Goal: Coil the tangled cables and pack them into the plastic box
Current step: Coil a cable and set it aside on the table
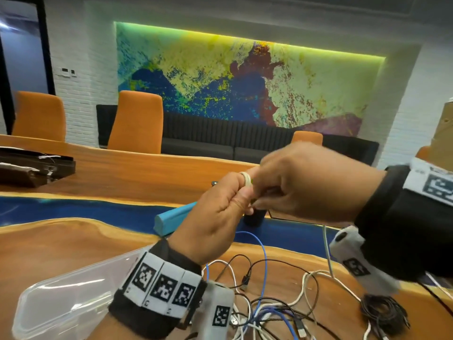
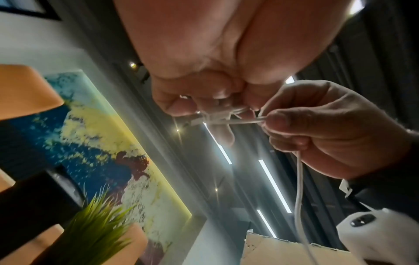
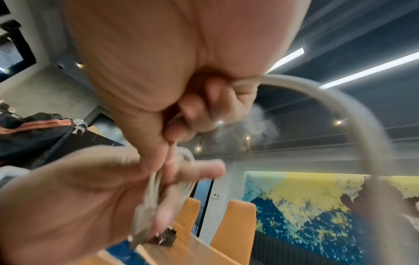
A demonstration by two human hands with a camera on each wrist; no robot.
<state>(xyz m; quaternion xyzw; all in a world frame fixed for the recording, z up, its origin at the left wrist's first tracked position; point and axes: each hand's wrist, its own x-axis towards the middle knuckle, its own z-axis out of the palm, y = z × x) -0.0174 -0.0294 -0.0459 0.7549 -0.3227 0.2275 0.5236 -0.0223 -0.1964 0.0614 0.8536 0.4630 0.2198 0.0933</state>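
white cable (image 1: 245, 179) wound on left hand (image 1: 215, 217) fingers | fed by right hand (image 1: 308, 182), pinched | tail hangs below-right toward tangle (image 1: 269, 303)

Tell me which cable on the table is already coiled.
The black cable at the near right edge: a tight round bundle, apart from the loose white and blue tangle.

Looks like an office meeting room: long wooden conference table (image 1: 103, 165), orange chairs (image 1: 137, 121), abstract backlit mural (image 1: 245, 79), ceiling strip lights (image 2: 274, 186).
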